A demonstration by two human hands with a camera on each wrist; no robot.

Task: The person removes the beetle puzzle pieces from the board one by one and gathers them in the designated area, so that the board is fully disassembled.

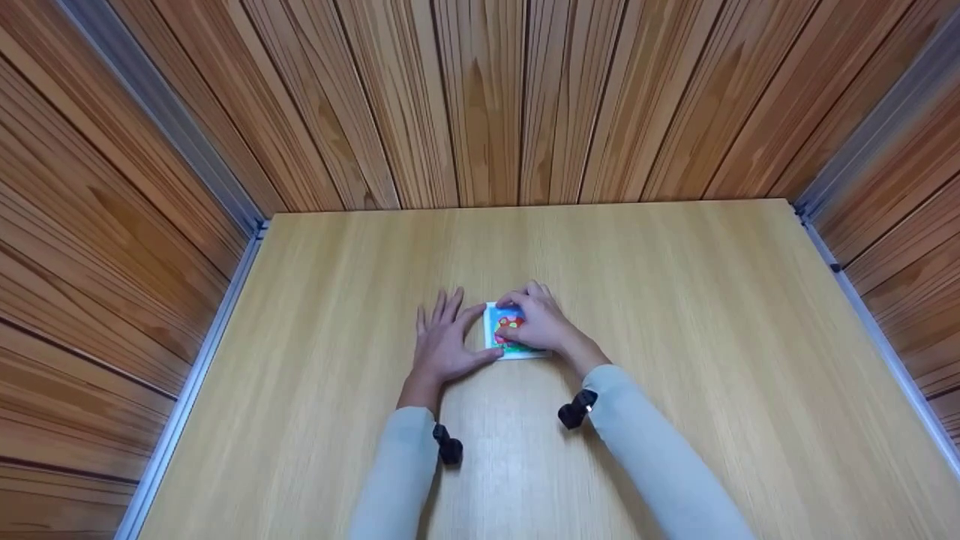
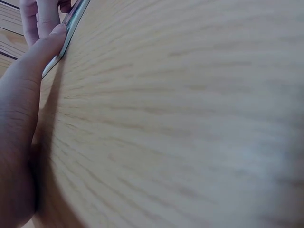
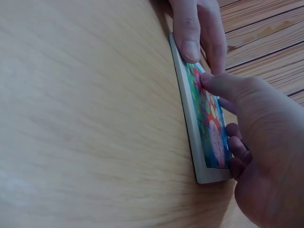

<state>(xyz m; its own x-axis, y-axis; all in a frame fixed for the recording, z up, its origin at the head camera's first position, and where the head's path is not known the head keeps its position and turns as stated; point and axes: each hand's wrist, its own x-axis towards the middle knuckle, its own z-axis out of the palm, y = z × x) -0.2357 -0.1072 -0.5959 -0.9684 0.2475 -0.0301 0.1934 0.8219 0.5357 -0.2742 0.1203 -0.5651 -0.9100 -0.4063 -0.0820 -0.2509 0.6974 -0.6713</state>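
A small jigsaw puzzle [image 1: 517,354] in a white frame lies flat on the table, with a bright red, blue and green picture. My left hand [image 1: 442,349] rests at its left side, fingers spread. The left thumb [image 3: 191,50] presses on one end of the frame, and the left index fingertip is at the far left corner. From the right, my right hand [image 1: 541,321] reaches over the puzzle with bent fingers. Its thumb [image 3: 216,81] touches the picture, and its index finger bends down near the far edge. The other right fingers curl beside the frame.
The wooden table [image 1: 337,300] is bounded by plank walls [image 1: 487,105] at the back and both sides. Metal rails [image 1: 199,367] run along its side edges. A small black camera sits on each wrist, over pale sleeves [image 1: 401,465].
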